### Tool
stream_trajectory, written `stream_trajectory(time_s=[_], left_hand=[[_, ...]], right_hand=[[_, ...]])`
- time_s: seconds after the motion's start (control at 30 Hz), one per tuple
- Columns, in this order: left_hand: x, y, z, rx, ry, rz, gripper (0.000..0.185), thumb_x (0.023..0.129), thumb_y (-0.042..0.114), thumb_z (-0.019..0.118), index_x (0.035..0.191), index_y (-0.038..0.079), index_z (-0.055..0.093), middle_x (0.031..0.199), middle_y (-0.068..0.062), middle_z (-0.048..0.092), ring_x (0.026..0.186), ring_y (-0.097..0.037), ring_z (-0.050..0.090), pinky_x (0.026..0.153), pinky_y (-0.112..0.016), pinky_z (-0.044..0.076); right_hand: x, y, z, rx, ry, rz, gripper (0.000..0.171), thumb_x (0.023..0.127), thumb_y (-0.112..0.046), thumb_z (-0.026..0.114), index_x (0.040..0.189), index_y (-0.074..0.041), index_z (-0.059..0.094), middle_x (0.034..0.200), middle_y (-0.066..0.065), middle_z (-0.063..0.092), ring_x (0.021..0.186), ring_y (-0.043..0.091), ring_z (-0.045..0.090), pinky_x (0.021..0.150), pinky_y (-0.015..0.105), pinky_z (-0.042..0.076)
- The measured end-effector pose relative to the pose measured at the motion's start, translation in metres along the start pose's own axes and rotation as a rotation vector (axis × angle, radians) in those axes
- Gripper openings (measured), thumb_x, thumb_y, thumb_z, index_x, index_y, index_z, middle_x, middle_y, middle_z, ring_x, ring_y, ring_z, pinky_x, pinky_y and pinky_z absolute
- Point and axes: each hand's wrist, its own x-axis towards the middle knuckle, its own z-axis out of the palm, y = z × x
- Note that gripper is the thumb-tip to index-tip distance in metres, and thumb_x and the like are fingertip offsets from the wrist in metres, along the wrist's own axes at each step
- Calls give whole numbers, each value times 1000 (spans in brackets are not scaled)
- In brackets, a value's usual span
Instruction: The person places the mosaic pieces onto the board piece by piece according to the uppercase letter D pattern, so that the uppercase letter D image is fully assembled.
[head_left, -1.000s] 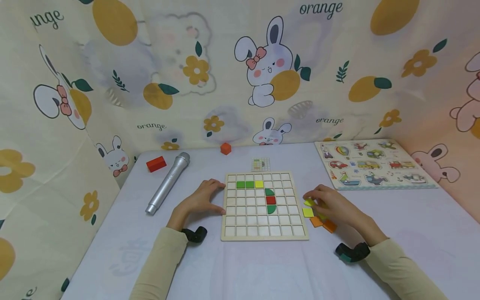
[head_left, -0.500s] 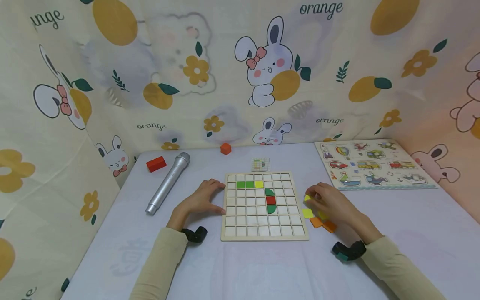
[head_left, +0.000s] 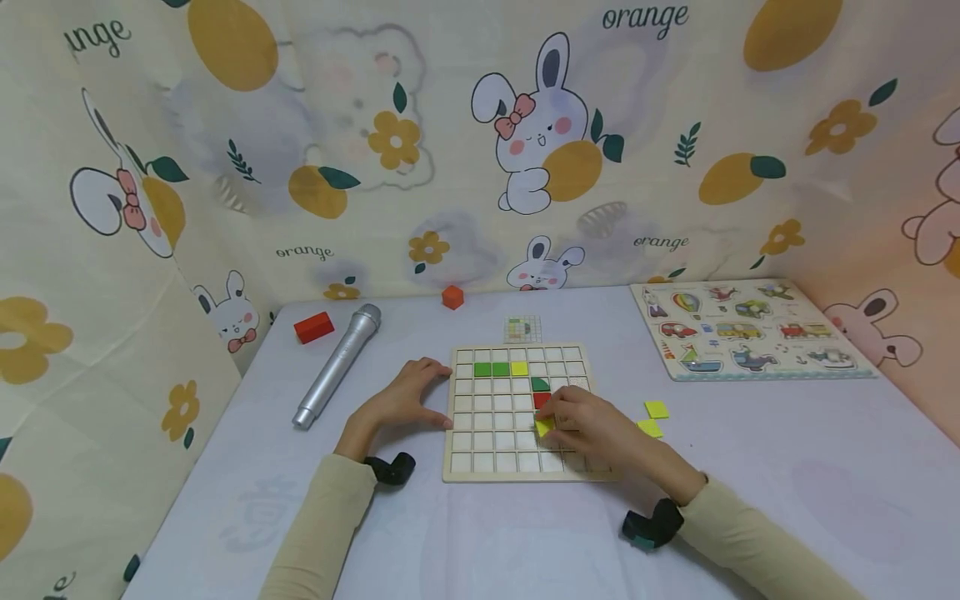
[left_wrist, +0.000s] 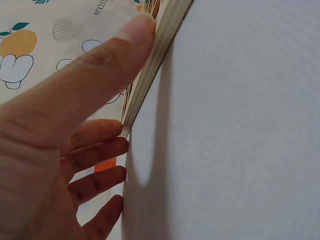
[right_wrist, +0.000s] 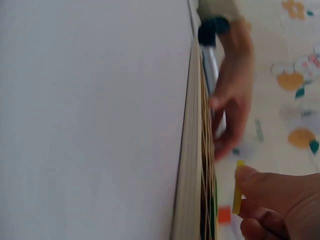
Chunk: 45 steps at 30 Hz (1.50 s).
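Observation:
A wooden grid board (head_left: pixel 487 417) lies in the middle of the table with green, yellow and red tiles set in some cells. My left hand (head_left: pixel 401 400) rests against the board's left edge (left_wrist: pixel 150 75), thumb and fingers straight along it. My right hand (head_left: pixel 581 421) hovers over the board's lower right part and pinches a small yellow tile (head_left: pixel 544 427) between thumb and fingers; the right wrist view shows this yellow tile (right_wrist: pixel 238 187) just above the board (right_wrist: pixel 192 165). Two more yellow tiles (head_left: pixel 656 409) lie on the table right of the board.
A silver microphone (head_left: pixel 337 364), a red block (head_left: pixel 312 327) and an orange cube (head_left: pixel 452 297) lie at the back left. A small pattern card (head_left: pixel 521 328) sits behind the board. A vehicle peg puzzle (head_left: pixel 742 327) lies at the back right. Printed cloth walls (head_left: pixel 480 150) surround the table.
My right hand lifted a yellow tile from the pile right of the board and carried it left over the board. The left hand stayed on the board's edge.

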Motion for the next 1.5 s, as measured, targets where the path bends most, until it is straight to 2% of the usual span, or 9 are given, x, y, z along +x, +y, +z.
stream_trajectory(time_s=[0.17,0.3,0.47,0.73,1.03,1.3,1.5], left_hand=[[1,1,0,0,-2,-10,83,66,42,82,134,11,46,136,-7,44,129,-26,33,109,-43,28],[1,2,0,0,-3,-18,84,65,42,83,134,11,46,137,-7,43,129,-26,32,109,-43,28],[0,1,0,18,-2,-22,83,65,41,83,134,11,46,137,-7,44,128,-26,33,108,-42,30],[0,-2,0,29,5,-4,83,66,41,82,134,10,46,136,-8,44,128,-26,34,108,-42,30],[0,-3,1,24,12,5,83,66,42,82,134,10,46,136,-8,44,127,-27,34,107,-43,31],[1,-1,2,15,6,-7,84,65,43,82,134,11,47,136,-7,44,128,-26,34,108,-43,31],[1,0,1,20,4,-19,84,65,44,82,135,12,46,137,-6,43,129,-25,33,108,-43,30]], right_hand=[[5,-10,15,13,-3,-79,24,82,-22,72,104,-13,68,100,-3,57,86,7,51,73,22,49],[7,-11,23,3,19,-118,21,81,-18,73,101,-11,70,96,-1,58,76,5,48,65,18,46],[8,-10,27,11,20,-102,22,81,-17,73,101,-9,71,96,1,59,72,5,46,62,17,43],[10,-13,25,44,26,-46,13,80,-13,74,93,-14,71,91,-7,63,81,7,55,69,19,48],[11,-12,26,21,62,-95,15,77,-11,75,91,-14,70,90,-5,60,81,9,56,67,19,49],[6,-6,7,56,50,4,21,83,-12,71,103,-14,67,105,-4,57,88,12,54,74,24,49],[-5,11,-16,99,112,52,23,81,-10,72,103,-11,67,105,-2,57,81,12,53,65,22,49]])
